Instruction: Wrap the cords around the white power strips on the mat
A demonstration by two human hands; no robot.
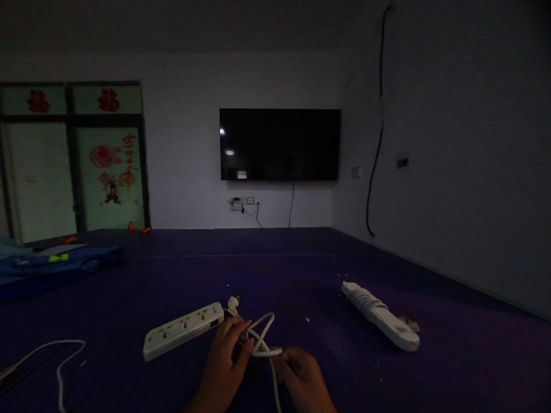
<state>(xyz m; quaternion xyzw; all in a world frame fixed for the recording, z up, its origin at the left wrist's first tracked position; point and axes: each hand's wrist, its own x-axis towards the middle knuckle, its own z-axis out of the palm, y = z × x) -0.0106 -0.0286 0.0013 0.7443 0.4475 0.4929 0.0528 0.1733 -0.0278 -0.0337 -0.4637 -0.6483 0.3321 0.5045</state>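
Observation:
A white power cord lies in loose loops between my hands on the dark purple table. My left hand is closed on the gathered cord, thumb and fingers around its left side. At the right end of the loops, my right hand pinches the cord with curled fingers. The cord's plug points away just beyond my left fingers. A white power strip lies tilted to the left of my left hand. Farther right rests a second white power strip with its cord wrapped around it.
Another white cable curves over the table at the lower left. Blue cloth lies at the far left, and small orange objects sit on the back edge. A television hangs on the wall; a black cable dangles at the right.

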